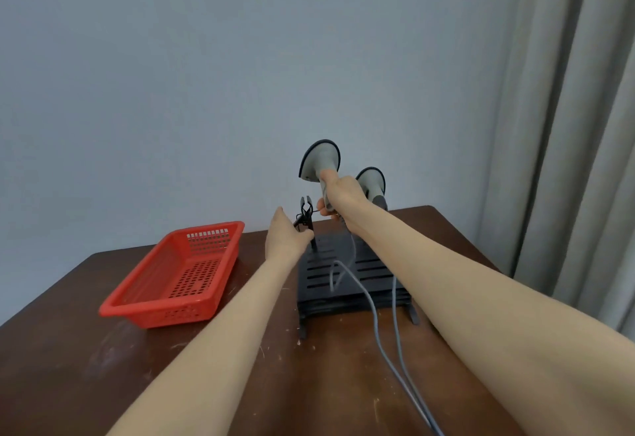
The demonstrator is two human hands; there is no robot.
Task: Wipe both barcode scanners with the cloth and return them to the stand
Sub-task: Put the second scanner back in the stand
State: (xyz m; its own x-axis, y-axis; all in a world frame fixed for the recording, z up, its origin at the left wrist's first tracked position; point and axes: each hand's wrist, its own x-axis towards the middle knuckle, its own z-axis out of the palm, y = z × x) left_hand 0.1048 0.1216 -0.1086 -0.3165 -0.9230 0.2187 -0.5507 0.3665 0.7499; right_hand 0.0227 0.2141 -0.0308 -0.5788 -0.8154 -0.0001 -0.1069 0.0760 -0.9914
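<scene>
My right hand [343, 196] grips the handle of a grey barcode scanner [319, 160], held just above the black slotted stand [340, 281]. A second grey scanner [372, 183] sits upright behind my right hand, at the stand's right side. My left hand [287, 238] holds the stand's empty black cradle clip [305, 217] on its thin post. Two grey cables [388, 339] run from the scanners across the stand toward me. No cloth is in view.
A red perforated plastic basket [175, 274] lies on the brown wooden table [68, 367] left of the stand, with nothing visible inside. A plain wall stands behind the table and grey curtains [567, 126] hang at the right.
</scene>
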